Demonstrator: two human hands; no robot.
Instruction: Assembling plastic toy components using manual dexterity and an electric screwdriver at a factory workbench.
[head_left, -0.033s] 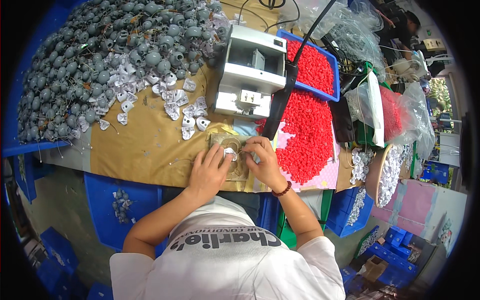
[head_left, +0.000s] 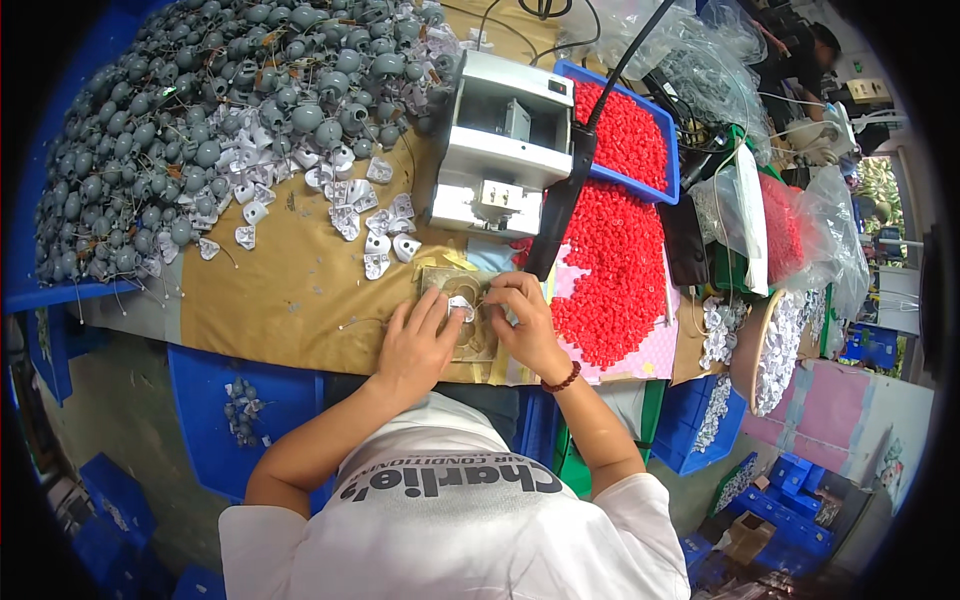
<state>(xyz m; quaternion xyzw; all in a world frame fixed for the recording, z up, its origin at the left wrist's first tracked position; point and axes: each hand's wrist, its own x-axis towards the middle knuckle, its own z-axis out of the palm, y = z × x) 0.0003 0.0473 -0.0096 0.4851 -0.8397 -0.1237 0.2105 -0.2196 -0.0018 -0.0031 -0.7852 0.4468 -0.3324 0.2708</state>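
My left hand (head_left: 415, 342) and my right hand (head_left: 527, 318) meet over a worn brownish work pad (head_left: 478, 345) at the front of the brown-paper-covered table (head_left: 290, 290). Between the fingertips of both hands sits a small white plastic part (head_left: 462, 304). The left fingers lie stretched over it, while the right fingers curl and pinch at its right side. A bead bracelet (head_left: 562, 379) circles my right wrist. Several similar white parts (head_left: 375, 240) lie loose just beyond my hands.
A big heap of grey round parts (head_left: 200, 120) fills the table's left. A white box-shaped machine (head_left: 505, 150) stands behind my hands, with a black arm (head_left: 570, 190) leaning across it. Red pellets (head_left: 610, 270) spread at the right beside a blue tray (head_left: 625, 130). Plastic bags (head_left: 790, 230) and blue bins (head_left: 230, 410) surround the table.
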